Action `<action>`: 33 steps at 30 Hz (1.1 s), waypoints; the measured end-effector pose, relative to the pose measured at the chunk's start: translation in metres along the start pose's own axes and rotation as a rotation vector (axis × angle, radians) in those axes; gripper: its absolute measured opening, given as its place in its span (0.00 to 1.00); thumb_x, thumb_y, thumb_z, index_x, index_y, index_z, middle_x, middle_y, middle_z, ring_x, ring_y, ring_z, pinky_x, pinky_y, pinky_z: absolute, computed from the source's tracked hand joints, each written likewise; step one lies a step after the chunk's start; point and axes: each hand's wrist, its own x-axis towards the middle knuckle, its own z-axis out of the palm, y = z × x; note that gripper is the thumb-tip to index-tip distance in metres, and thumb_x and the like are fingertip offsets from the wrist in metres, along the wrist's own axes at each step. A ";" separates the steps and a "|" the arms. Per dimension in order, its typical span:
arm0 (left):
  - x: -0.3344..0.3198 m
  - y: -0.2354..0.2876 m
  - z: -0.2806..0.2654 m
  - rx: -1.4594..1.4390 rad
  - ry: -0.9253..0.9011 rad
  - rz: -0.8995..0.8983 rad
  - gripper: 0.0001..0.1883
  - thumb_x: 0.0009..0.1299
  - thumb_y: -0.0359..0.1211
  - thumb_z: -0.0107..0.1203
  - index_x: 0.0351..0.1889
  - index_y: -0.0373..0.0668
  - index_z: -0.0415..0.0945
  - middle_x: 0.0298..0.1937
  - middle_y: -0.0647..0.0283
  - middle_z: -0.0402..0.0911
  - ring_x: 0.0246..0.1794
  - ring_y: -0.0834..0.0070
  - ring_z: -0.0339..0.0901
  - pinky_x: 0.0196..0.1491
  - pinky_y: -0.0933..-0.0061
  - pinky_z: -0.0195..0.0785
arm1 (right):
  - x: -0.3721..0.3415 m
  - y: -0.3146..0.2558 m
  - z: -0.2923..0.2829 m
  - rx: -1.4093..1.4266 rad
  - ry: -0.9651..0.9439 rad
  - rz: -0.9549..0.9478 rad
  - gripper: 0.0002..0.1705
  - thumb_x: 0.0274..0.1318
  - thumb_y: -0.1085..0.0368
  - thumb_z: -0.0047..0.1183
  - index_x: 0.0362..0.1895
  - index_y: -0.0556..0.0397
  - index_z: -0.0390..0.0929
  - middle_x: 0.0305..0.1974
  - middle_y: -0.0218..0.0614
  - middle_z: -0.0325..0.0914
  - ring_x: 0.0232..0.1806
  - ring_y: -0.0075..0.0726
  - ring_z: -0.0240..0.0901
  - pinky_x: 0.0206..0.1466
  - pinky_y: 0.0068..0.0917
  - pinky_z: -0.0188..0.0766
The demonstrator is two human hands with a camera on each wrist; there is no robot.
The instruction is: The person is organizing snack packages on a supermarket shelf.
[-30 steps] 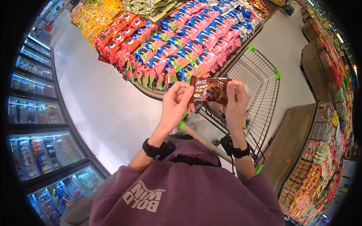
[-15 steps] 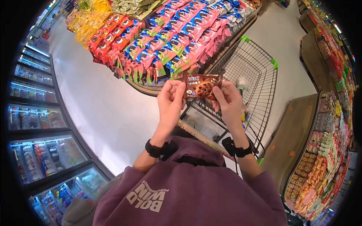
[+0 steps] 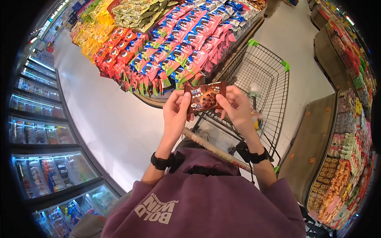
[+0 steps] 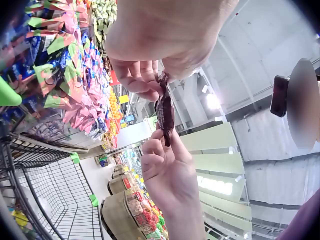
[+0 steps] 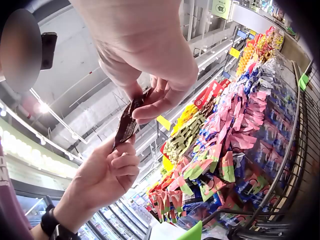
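Between my two hands is a small brown cookie packet (image 3: 204, 98), its printed front turned up toward the head camera. My left hand (image 3: 174, 109) pinches its left end, thumb on the front and fingers behind. At the other end my right hand (image 3: 237, 108) grips it, with the thumb laid over the front near the cookie picture. Edge-on in the left wrist view, the packet (image 4: 165, 112) looks thin and dark, held at both ends. The right wrist view also shows the packet (image 5: 127, 120) between the fingers of both hands.
A wire shopping cart (image 3: 264, 83) with green corners stands just beyond my right hand, a few items inside. Ahead is a heaped display of bagged snacks (image 3: 178, 47). Glass-fronted freezers (image 3: 47, 170) line the left; stocked shelves (image 3: 329, 174) run along the right.
The packet and both hands have shifted left and slightly down in the head view. My right thumb has moved from the packet's right edge inward onto its front.
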 end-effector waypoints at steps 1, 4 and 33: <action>0.000 0.001 -0.001 0.002 0.004 -0.011 0.10 0.79 0.36 0.49 0.43 0.38 0.72 0.24 0.69 0.76 0.15 0.86 0.68 0.18 0.83 0.57 | 0.000 0.000 -0.001 -0.001 -0.005 0.008 0.10 0.66 0.65 0.55 0.46 0.56 0.72 0.32 0.31 0.81 0.23 0.17 0.73 0.22 0.15 0.67; 0.001 0.001 0.000 -0.003 0.007 0.011 0.11 0.79 0.37 0.48 0.42 0.38 0.74 0.24 0.69 0.77 0.14 0.86 0.68 0.18 0.83 0.57 | -0.001 0.005 -0.003 -0.012 -0.003 -0.027 0.09 0.64 0.66 0.56 0.44 0.56 0.74 0.35 0.33 0.82 0.25 0.16 0.72 0.21 0.14 0.65; 0.007 -0.004 0.003 -0.096 0.106 0.003 0.12 0.79 0.37 0.48 0.35 0.40 0.73 0.24 0.67 0.76 0.18 0.82 0.72 0.22 0.81 0.64 | 0.009 0.010 0.007 0.070 0.198 0.006 0.11 0.67 0.62 0.54 0.34 0.57 0.79 0.22 0.25 0.75 0.21 0.12 0.68 0.21 0.15 0.63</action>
